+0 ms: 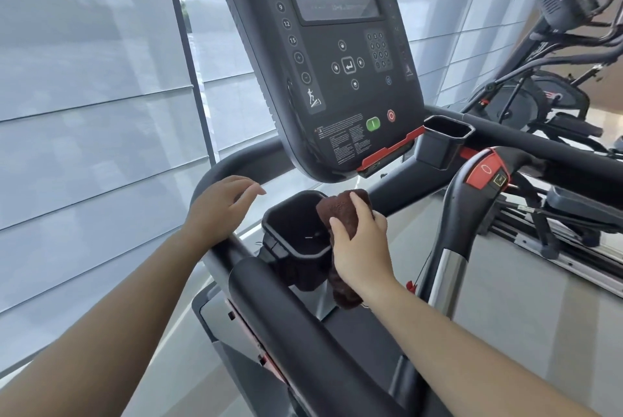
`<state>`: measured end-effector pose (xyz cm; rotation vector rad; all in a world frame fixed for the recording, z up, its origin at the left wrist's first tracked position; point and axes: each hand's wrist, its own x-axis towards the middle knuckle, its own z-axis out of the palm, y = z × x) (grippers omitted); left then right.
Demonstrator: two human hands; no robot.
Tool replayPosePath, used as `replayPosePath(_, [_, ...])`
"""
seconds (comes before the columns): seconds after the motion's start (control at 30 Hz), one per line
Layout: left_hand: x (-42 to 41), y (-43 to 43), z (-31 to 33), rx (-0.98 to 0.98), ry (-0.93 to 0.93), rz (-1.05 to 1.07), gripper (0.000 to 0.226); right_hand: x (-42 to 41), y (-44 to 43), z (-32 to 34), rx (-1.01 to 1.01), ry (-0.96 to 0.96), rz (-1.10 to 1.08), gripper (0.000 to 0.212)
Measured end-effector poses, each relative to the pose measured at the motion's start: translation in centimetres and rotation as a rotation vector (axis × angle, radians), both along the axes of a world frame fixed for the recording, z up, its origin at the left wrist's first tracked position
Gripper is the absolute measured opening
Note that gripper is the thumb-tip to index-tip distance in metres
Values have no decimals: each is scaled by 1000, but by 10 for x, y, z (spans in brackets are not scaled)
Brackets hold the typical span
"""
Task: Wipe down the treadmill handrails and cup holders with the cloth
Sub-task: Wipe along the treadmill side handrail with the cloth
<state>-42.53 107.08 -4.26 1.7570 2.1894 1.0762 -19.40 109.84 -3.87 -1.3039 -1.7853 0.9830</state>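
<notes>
Where right hand grips, cloth half-hidden.

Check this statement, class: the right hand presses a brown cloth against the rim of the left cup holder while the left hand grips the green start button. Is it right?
One detail is wrong. The left hand rests on the curved black handrail, not on the green start button, as the head view shows. The rest holds: the right hand presses the brown cloth against the rim of the left cup holder.
</notes>
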Motion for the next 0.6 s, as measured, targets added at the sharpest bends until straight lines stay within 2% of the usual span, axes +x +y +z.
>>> replayPosePath(0.1, [12, -19, -4, 74, -53, -49, 31, 24, -8, 13, 31, -5, 73, 49])
replayPosePath(0.23, [21, -44, -7, 79, -12, -194, 27, 56, -32, 40, 97, -57, 190, 44])
replayPosePath(0.43, [32, -78, 2, 75, -23, -311, 25, 63, -95, 41, 61, -369, 364, 49])
replayPosePath(0.5, [37, -89, 0, 59, -21, -334, 28, 48, -108, 30, 69, -477, 357, 55])
replayPosePath(0.6, [43, -100, -4, 26, 32, -351, 24, 35, -115, 24, 118, -568, 235, 56])
